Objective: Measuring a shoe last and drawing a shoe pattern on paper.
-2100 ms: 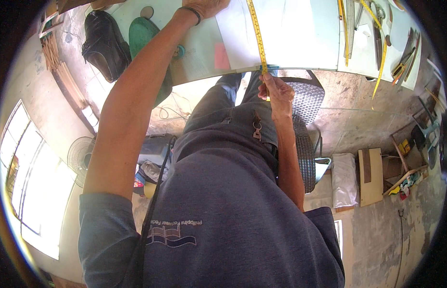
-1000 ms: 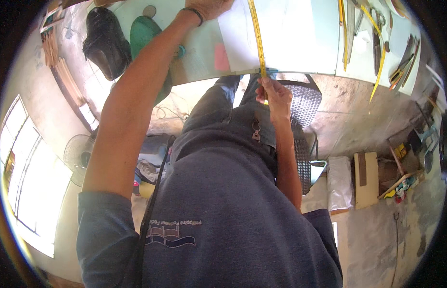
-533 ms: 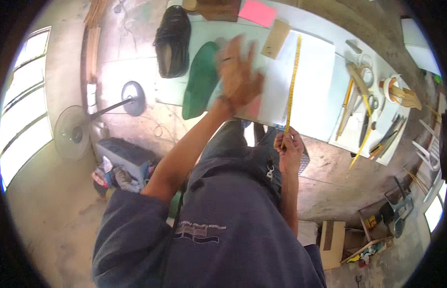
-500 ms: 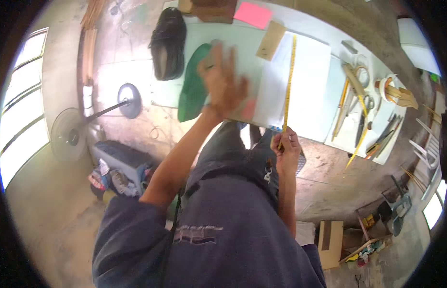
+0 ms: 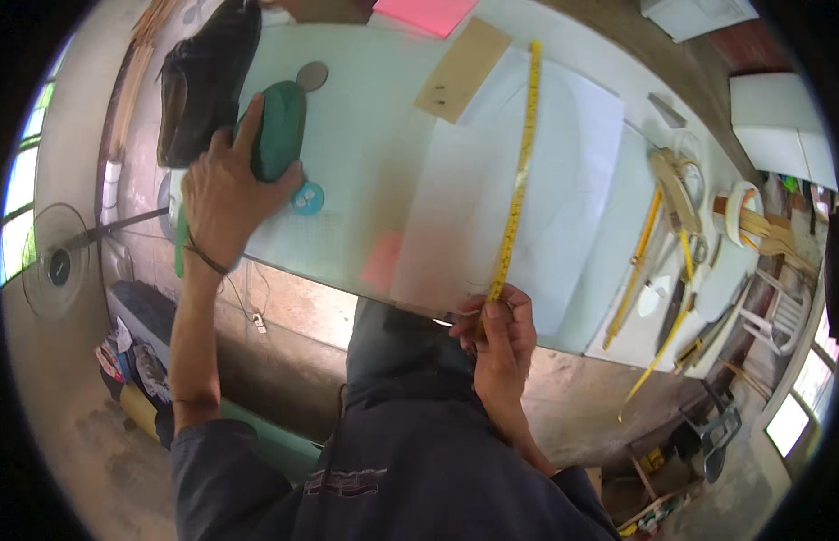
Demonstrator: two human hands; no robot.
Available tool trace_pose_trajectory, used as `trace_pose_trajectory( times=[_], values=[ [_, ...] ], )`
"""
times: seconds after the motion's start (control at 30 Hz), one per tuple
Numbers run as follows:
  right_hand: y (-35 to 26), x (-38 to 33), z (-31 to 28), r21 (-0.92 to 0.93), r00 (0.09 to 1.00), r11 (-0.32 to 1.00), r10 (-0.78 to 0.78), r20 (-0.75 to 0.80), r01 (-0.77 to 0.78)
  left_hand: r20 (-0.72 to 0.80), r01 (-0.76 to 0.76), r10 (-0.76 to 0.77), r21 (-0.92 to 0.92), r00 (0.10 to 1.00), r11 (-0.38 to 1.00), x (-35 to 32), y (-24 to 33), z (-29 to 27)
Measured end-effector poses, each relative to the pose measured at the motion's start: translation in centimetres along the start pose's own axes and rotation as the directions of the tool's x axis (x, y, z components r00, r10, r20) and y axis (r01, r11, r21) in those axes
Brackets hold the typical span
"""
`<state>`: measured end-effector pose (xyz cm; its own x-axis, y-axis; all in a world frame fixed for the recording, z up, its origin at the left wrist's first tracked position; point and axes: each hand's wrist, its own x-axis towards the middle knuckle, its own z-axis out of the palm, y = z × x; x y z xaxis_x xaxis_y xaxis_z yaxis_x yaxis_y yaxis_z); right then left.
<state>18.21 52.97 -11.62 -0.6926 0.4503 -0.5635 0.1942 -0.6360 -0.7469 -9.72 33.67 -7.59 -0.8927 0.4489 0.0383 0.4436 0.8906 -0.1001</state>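
My left hand [image 5: 223, 194] is closed around a smooth green piece that looks like a shoe last [image 5: 281, 131], thumb on its near end and fingers along its left side. A black shoe [image 5: 208, 86] lies just left of it. At the table's near edge, my right hand [image 5: 502, 338] pinches the near end of a yellow measuring tape [image 5: 517, 194]. The tape runs away from me across a white sheet of paper [image 5: 564, 198]. By the last sit a blue round disc [image 5: 308, 198] and a grey round disc [image 5: 312, 76].
A tan card [image 5: 465, 68] and a pink sheet [image 5: 428, 11] lie on the table's far side. To the right are scissors, pencils, a second yellow tape [image 5: 658, 356] and a white tape roll [image 5: 735, 212]. A fan [image 5: 59, 261] stands at the left.
My left hand has moved left and closed around the green last; it was open and blurred above it before. My right hand still pinches the tape. The view has shifted.
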Motion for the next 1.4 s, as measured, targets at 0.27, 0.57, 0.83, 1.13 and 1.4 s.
trace_pose_trajectory(
  times=[0.27, 0.57, 0.83, 1.13, 1.4],
  values=[
    [1.7, -0.5, -1.3, -0.032, 0.983, 0.987, -0.152, 0.108, 0.156, -0.103, 0.074, -0.186, -0.654, 0.977, 0.753, -5.5, -3.6, -3.8],
    [0.9, -2.6, 5.8, 0.013, 0.817, 0.831, -0.549, 0.177, 0.556, -0.632, -0.520, -0.449, -0.775, 0.632, 0.360, -29.7, -5.8, 11.3],
    [13.0, -4.7, 11.2, -0.289, 0.678, 0.930, 0.061, 0.732, 0.229, -0.152, -0.088, -0.006, -0.536, 0.988, -0.840, -30.8, 1.4, 17.4],
    [16.4, -1.8, 7.3, -0.532, 0.756, 0.836, 0.263, 0.600, 0.132, 0.343, 0.141, -0.276, -0.819, 0.898, -0.557, -32.0, 2.9, 14.2],
    [16.6, -0.5, 8.0, -0.697, 0.680, 0.619, 0.337, 0.651, 0.361, 0.462, 0.106, -0.465, -0.787, 0.755, -0.608, -31.1, 3.1, 14.3]
  ],
)
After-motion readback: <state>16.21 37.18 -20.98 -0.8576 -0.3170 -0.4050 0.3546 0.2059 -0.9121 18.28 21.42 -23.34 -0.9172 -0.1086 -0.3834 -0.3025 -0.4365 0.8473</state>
